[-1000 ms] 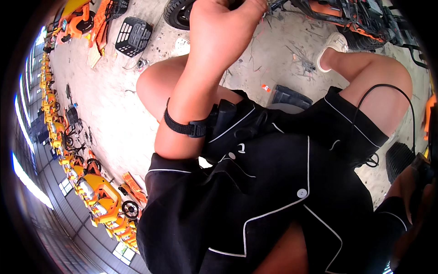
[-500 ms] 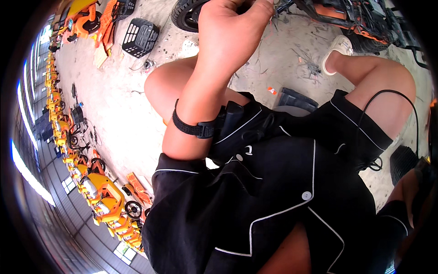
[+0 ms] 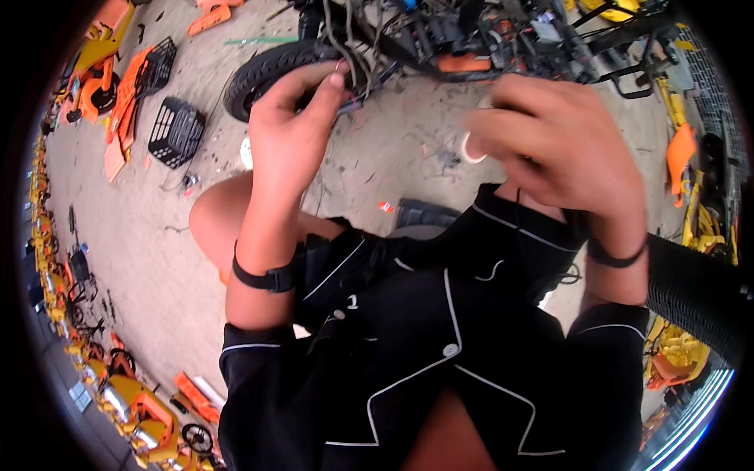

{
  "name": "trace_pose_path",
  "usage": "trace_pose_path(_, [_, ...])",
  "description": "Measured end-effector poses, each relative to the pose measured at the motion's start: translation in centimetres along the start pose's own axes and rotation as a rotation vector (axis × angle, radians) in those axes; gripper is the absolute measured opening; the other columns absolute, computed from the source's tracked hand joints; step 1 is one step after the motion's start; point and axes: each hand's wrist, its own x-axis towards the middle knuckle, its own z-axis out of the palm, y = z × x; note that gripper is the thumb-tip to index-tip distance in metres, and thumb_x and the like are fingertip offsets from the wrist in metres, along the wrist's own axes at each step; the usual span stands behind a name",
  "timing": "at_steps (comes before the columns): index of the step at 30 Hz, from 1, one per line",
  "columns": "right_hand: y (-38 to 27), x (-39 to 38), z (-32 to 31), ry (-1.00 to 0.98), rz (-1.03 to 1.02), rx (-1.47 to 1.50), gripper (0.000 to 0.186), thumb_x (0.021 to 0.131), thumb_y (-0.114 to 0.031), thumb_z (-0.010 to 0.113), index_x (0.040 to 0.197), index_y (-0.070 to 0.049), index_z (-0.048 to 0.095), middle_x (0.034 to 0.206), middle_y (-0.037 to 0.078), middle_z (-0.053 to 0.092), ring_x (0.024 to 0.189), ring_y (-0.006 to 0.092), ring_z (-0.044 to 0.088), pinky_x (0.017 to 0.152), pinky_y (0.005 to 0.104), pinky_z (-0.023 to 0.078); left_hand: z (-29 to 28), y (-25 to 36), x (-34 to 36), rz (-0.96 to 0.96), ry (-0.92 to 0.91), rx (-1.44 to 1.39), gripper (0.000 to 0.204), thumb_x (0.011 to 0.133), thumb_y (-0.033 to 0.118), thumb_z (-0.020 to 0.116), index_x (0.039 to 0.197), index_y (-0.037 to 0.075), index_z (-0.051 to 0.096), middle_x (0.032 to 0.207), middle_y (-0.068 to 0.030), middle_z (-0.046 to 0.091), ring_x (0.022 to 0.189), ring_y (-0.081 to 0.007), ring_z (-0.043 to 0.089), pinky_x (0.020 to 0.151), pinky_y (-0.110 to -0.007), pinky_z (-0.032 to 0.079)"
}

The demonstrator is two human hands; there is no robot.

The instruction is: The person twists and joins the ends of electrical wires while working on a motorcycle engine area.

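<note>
My left hand (image 3: pixel 292 122) is raised in front of the dismantled scooter (image 3: pixel 463 39), thumb and forefinger pinched together. A thin reddish strand seems to show at the fingertips, too small to name. Just beyond those fingertips hang loose grey cables (image 3: pixel 353 39), and the scooter's black tyre (image 3: pixel 243 90) lies behind the hand. My right hand (image 3: pixel 561 141) hovers over my right knee, below the scooter's frame. Its fingers are bent and smeared by motion, so whether they hold anything is unclear.
A black plastic basket (image 3: pixel 177 132) stands on the floor at the left, near orange panels (image 3: pixel 128 106). Between my legs sits a dark bin-like object (image 3: pixel 424 213) beside a small orange piece (image 3: pixel 385 207). A black ribbed object (image 3: pixel 691 290) is at my right. Yellow scooters (image 3: pixel 141 400) line the left.
My right hand has come up from the lower right to the front of the scooter. The view has shifted, showing more of the scooter; my left hand now appears farther left and lower.
</note>
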Motion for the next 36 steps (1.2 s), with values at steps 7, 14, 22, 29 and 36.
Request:
trace_pose_path(7, [0.2, 3.1, 0.9, 0.14, -0.023, 0.025, 0.035, 0.073, -0.013, 0.073, 0.108, -0.018, 0.07, 0.09, 0.002, 0.056, 0.083, 0.023, 0.066, 0.065, 0.0376, 0.054, 0.3, 0.5, 0.1, -0.014, -0.036, -0.109, 0.019, 0.1, 0.01, 0.07, 0.113, -0.003, 0.075, 0.093, -0.0021, 0.073, 0.083, -0.0066, 0.064, 0.077, -0.024, 0.052])
trace_pose_path(14, [0.8, 5.0, 2.3, 0.118, -0.031, 0.09, 0.036, 0.073, -0.008, 0.072, 0.109, -0.015, 0.072, 0.094, 0.005, 0.062, 0.082, 0.027, 0.066, 0.066, 0.0381, 0.054, 0.2, 0.4, 0.1, 0.044, -0.021, -0.136, 0.019, 0.098, 0.009, 0.072, 0.113, -0.002, 0.075, 0.096, -0.0051, 0.075, 0.086, -0.0093, 0.065, 0.08, -0.026, 0.053])
trace_pose_path(22, [3.6, 5.7, 9.3, -0.185, -0.031, 0.15, 0.025, 0.083, -0.015, 0.071, 0.105, -0.004, 0.067, 0.101, 0.007, 0.066, 0.084, 0.0278, 0.067, 0.067, 0.0406, 0.053, 0.9, -0.3, 1.1, 0.054, 0.057, -0.057, 0.017, 0.098, 0.008, 0.072, 0.112, 0.0, 0.076, 0.101, -0.0073, 0.076, 0.089, -0.01, 0.067, 0.083, -0.027, 0.054])
trace_pose_path(29, [-1.2, 4.7, 8.5, -0.306, -0.015, 0.169, 0.038, 0.082, -0.016, 0.068, 0.118, -0.006, 0.065, 0.119, 0.014, 0.065, 0.1, 0.0293, 0.066, 0.085, 0.0406, 0.05, 1.6, -0.1, 2.5, -0.033, 0.06, -0.03, 0.017, 0.099, 0.007, 0.07, 0.111, -0.003, 0.075, 0.101, -0.0073, 0.077, 0.092, -0.0092, 0.067, 0.085, -0.026, 0.053])
trace_pose_path(36, [-8.5, 9.7, -1.0, -0.557, -0.177, -0.025, 0.015, 0.085, -0.019, 0.063, 0.096, -0.009, 0.066, 0.09, 0.004, 0.064, 0.094, 0.0205, 0.06, 0.084, 0.0338, 0.044, 2.8, 0.3, 3.0, -0.042, 0.051, 0.01, 0.021, 0.096, 0.015, 0.073, 0.112, 0.0, 0.077, 0.09, -0.0059, 0.076, 0.079, -0.0088, 0.065, 0.075, -0.027, 0.054])
